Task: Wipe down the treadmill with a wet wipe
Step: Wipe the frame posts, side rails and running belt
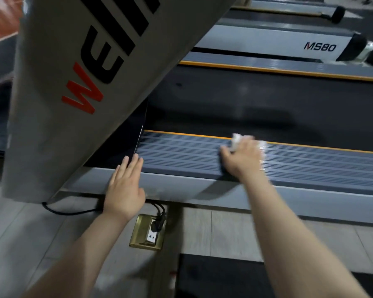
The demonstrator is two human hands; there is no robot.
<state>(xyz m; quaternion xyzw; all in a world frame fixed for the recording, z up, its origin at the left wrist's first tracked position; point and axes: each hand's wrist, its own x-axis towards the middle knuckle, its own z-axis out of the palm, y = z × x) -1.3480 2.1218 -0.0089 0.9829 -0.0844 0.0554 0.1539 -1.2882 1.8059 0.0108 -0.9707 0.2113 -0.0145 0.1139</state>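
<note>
Fingers [230, 154] of right hand [243, 160] press wet wipe [236, 141] on treadmill [181, 151] – left hand [125, 186] flat

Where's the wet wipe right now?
Head view, right of centre: the wet wipe lies under the right hand on the near ribbed side rail, by its orange stripe.

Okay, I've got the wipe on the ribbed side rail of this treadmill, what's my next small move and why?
Probably slide the right hand and the wet wipe rightward along the ribbed side rail. The wipe sits partway along, and the rail runs on to the right. The left hand rests flat on the frame edge as a brace.
</note>
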